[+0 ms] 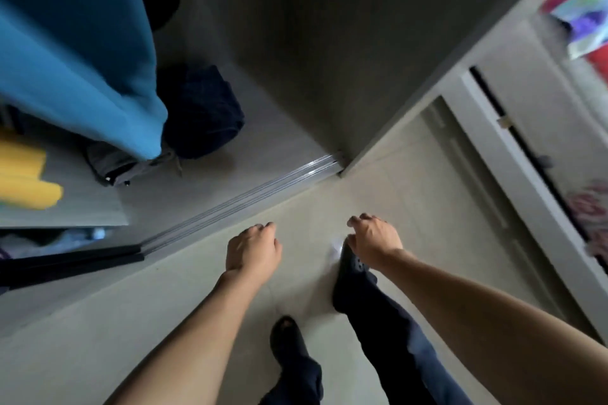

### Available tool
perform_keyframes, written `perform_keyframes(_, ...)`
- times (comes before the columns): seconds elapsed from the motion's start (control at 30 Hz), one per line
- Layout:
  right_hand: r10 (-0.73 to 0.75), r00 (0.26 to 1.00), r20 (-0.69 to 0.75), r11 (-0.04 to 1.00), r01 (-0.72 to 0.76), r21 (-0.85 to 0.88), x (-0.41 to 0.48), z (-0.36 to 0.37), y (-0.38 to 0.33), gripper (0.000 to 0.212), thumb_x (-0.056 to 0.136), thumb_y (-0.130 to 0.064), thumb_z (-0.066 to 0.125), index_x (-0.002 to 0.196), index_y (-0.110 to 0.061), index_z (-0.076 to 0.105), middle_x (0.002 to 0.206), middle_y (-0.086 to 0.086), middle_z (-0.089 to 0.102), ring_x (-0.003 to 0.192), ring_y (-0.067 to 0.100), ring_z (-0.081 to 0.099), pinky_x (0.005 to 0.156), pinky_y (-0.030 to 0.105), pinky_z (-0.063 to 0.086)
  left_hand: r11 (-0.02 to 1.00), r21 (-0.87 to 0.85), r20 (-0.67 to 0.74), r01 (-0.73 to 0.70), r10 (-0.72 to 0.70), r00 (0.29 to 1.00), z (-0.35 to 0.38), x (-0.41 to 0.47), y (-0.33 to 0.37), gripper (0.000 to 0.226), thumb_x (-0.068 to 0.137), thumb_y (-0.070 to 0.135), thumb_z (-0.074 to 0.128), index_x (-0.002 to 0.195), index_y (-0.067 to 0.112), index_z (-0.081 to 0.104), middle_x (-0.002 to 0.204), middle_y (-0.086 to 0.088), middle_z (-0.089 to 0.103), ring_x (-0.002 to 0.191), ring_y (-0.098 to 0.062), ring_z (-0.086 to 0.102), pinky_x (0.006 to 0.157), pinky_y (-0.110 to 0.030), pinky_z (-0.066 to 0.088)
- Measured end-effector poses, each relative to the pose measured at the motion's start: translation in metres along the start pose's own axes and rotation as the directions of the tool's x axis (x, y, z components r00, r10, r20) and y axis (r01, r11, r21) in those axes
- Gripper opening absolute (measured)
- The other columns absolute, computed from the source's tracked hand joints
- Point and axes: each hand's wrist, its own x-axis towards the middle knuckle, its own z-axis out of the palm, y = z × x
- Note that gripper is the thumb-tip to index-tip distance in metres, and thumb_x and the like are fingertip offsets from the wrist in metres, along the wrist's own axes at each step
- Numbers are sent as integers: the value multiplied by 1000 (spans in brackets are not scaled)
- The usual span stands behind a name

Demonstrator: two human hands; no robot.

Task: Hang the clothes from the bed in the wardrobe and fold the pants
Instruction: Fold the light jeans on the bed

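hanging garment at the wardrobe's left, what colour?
Plain bright blue, no pattern visible. The hanging garment shows best in the head view, the only one.

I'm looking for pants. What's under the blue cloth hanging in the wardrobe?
A dark navy bundle and a grey garment lie on the wardrobe floor; the blue cloth covers part of each.

blue garment (75, 43) cut off, colourful cloth (582, 13) blurred

No writing, label, brand, number or sign can be read anywhere; the print on the colourful cloth (582, 10) is too blurred.
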Motion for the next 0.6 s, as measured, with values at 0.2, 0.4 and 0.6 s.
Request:
perform_keyframes(0.2, 140, 989, -56, 981, -131, 142, -138, -37, 24, 41, 93, -30, 53, 133, -23, 55, 130, 4, 58, 118, 28, 57, 91, 32, 44, 988, 69, 15, -136, 135, 991, -66, -95, 46, 23, 95, 24, 42, 109, 15, 58, 113, -5, 65, 105, -28, 60, 81, -32, 45)
perform_keyframes(0.4, 283, 950, -134, 935, -242, 258, -256, -89, 84, 39, 92, -31, 54, 131, -25, 57, 132, 3, 58, 118, 26, 57, 91, 31, 45, 957, 121, 75, -264, 257, 964, -110, -176, 123, 24, 94, 23, 42, 109, 15, 59, 115, -8, 65, 106, -30, 60, 81, -32, 45)
perform_keyframes(0.6, 457, 868, -193, 848, -359, 390, -350, -118, 187, 38, 92, -31, 55, 129, -23, 58, 129, 6, 59, 117, 28, 57, 92, 33, 46, 900, 166, 90, -402, 392, 915, -138, -228, 244, 29, 94, 24, 43, 117, 19, 60, 120, -9, 64, 109, -31, 59, 83, -31, 46)
